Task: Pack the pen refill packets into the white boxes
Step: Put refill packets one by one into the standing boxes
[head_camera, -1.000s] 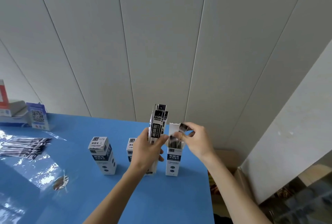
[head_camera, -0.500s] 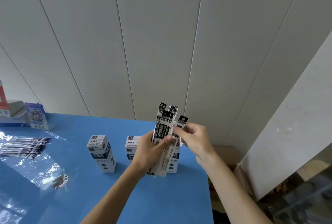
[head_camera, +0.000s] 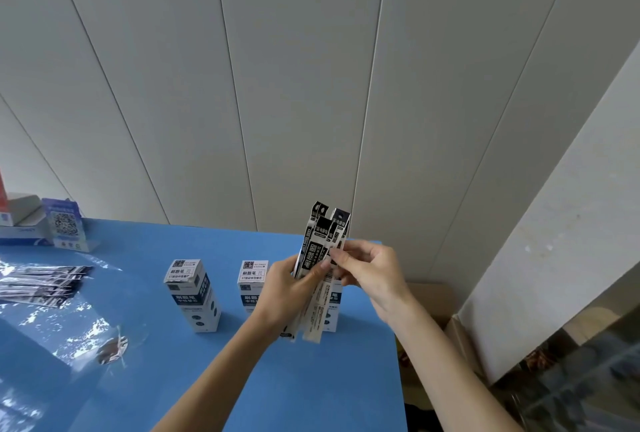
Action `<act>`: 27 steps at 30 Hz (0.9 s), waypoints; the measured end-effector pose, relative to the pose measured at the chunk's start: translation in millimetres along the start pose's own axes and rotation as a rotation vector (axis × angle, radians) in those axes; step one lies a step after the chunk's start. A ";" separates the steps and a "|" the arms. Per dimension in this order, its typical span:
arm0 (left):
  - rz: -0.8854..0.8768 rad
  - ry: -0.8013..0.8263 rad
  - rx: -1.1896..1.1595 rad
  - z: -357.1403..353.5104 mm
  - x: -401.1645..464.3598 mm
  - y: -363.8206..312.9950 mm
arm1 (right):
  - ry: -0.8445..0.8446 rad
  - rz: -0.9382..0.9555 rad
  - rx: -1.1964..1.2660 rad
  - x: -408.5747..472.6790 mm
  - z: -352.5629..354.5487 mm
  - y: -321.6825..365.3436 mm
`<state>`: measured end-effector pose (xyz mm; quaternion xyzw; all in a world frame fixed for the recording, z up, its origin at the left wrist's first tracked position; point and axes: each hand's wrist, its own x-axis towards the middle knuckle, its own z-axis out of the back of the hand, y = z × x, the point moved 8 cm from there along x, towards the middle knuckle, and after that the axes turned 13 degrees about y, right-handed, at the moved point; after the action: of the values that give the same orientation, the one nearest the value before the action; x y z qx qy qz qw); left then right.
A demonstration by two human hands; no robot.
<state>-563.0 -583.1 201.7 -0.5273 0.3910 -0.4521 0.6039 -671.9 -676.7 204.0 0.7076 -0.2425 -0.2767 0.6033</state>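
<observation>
Two hands [head_camera: 284, 288] [head_camera: 375, 270] | flat glossy refill packets [head_camera: 317, 251] | upright white boxes [head_camera: 194, 293]

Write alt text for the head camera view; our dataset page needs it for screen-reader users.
Both hands, left hand and right hand, hold a bundle of pen refill packets upright above a blue table. White boxes stand behind them, and more packets lie at the far left.

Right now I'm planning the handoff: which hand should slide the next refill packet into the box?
Right hand: it pinches one packet of the bunch the left hand grips, just above the rightmost box.
</observation>
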 end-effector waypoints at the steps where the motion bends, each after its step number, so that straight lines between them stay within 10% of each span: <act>1: 0.001 0.007 -0.004 -0.6 -0.1 0.3 | 0.005 -0.013 -0.011 -0.9 -0.1 -0.4; 27: -0.035 -0.015 0.149 13.9 7.2 -10.2 | 0.011 -0.050 -0.136 3.6 4.9 13.5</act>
<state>-549.1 -586.5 213.8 -0.4910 0.3424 -0.4863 0.6365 -672.8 -684.8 216.5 0.6722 -0.2020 -0.3038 0.6442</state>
